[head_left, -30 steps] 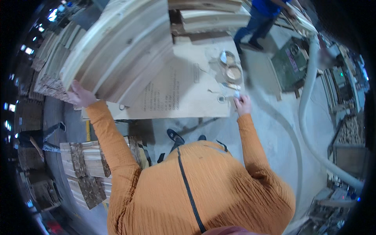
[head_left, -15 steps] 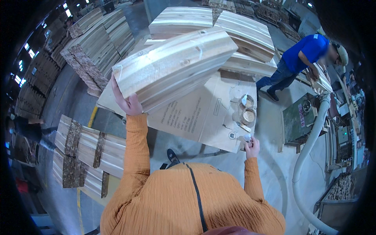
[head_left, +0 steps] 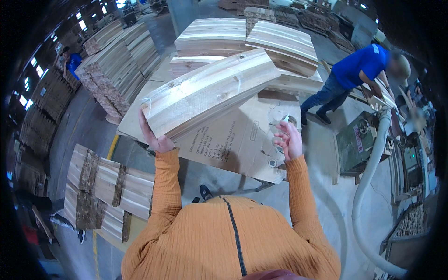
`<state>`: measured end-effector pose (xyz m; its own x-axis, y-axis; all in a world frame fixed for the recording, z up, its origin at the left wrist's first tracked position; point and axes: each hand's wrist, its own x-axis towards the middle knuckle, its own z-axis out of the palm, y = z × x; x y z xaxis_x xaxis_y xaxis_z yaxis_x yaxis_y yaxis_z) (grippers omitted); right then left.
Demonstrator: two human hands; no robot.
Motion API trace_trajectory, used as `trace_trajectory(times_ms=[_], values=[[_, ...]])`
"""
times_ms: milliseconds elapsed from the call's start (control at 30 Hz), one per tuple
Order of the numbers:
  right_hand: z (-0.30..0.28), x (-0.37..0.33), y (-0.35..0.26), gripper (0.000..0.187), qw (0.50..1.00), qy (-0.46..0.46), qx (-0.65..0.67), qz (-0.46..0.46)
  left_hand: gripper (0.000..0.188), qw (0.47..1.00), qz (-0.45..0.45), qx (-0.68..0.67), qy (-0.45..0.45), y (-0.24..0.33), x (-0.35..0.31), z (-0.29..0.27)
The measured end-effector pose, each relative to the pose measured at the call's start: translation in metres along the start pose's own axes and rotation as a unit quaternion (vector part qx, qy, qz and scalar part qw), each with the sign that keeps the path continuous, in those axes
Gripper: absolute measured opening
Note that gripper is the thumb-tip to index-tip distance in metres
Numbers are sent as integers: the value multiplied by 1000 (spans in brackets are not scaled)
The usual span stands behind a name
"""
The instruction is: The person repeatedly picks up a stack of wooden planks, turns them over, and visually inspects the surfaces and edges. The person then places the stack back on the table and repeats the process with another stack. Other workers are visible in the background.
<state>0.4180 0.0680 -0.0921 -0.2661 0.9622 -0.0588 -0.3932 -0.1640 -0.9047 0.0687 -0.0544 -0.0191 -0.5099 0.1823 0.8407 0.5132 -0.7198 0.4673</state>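
In the head view, the left hand (head_left: 157, 139) is clamped on the near left end of a long, thick, pale wooden panel (head_left: 210, 91), thumb along its near edge. The panel slants over a flat brown cardboard sheet (head_left: 245, 161), its right end farther off; whether it touches the sheet cannot be told. The right hand (head_left: 288, 137) is over the sheet's right side, thumb and forefinger together on a small whitish object (head_left: 286, 118), the other fingers loosely curled. Beyond the panel lie stacked pale wooden boards (head_left: 212, 35). To the far right, a person in a blue shirt (head_left: 359, 67) bends forward, beyond a green box-shaped machine (head_left: 352, 151).
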Motion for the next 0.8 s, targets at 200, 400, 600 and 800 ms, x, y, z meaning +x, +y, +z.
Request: trace_trajectory(times_ms=[200, 400, 600, 800], values=[[10, 54, -16, 66, 963, -139, 161, 165, 105, 1000, -22, -5, -13, -6, -15, -6], [24, 119, -43, 65, 945, -193, 112, 240, 107, 997, 35, 61, -42, -12, -46, -31], [3, 178, -42, 59, 873, -410, 99, 246, 104, 989, 92, 66, -99, 0, -55, -34], [31, 176, -7, 60, 877, -369, 172, 254, 103, 989, 21, 138, -57, -9, -70, -72]])
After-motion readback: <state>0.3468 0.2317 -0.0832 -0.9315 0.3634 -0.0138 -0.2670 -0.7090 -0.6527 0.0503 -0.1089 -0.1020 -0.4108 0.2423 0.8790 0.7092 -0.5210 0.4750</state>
